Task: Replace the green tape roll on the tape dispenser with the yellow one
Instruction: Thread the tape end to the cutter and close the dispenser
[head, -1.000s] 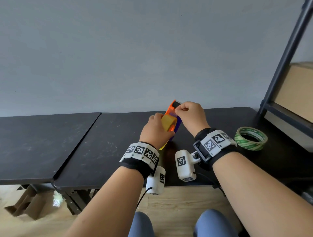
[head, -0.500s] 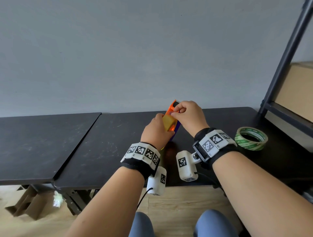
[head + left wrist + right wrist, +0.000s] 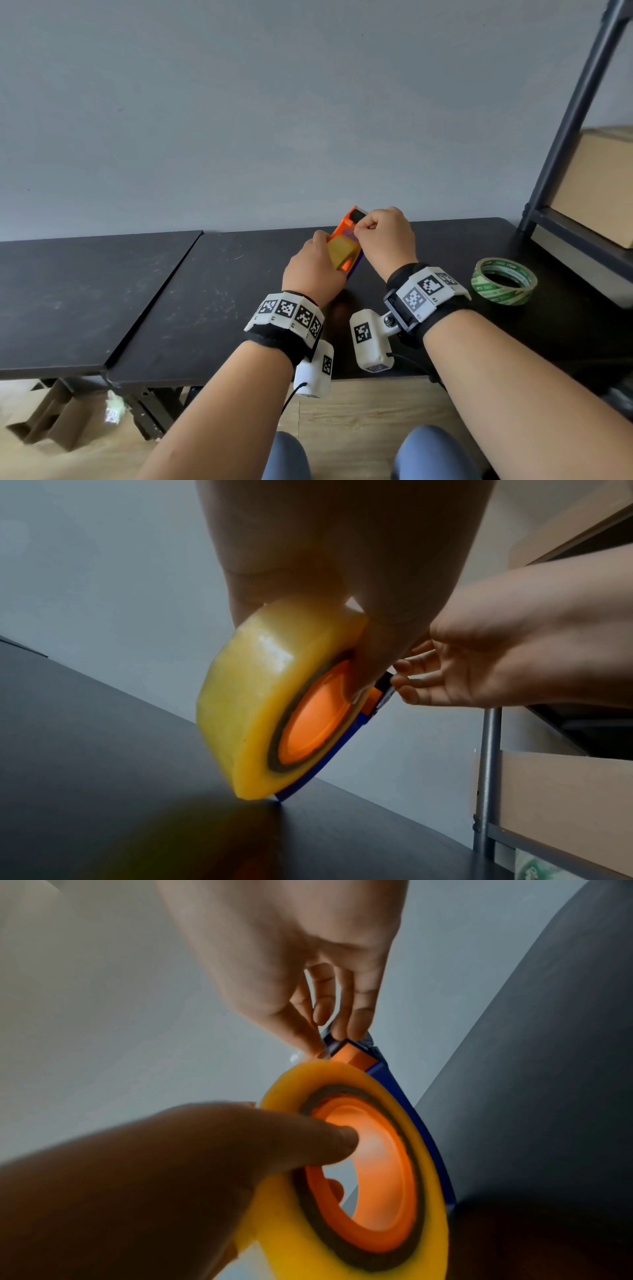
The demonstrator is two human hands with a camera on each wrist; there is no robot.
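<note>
Since a second ago the right hand (image 3: 383,236) has crept a little up and toward the top of the tape dispenser (image 3: 346,240), while the left hand (image 3: 313,267) has hardly shifted. Taking the dispenser as the landmark: the black desk (image 3: 205,291) lies under it, and the dispenser stands tilted with its lower edge touching the desk. Off to its right, well apart from it, the green tape roll (image 3: 503,281) lies flat on the desk, so the removal half of the job looks done. The yellow tape roll (image 3: 274,696) already sits on the dispenser's orange hub (image 3: 373,1172), which suggests the mounting is done too. The left hand's grip is clamped on roll and dispenser together, thumb pressed over the roll's side into the hub, and it steadies the dispenser. At the dispenser's upper end the right hand's grip is closed, thumb and fingertips (image 3: 356,1020) pinching at the orange and blue tip; a thin clear sliver seems to be caught there, probably the tape's free end, though it is too small to be sure. What seems left is threading that end to the cutter and setting the dispenser down.
</note>
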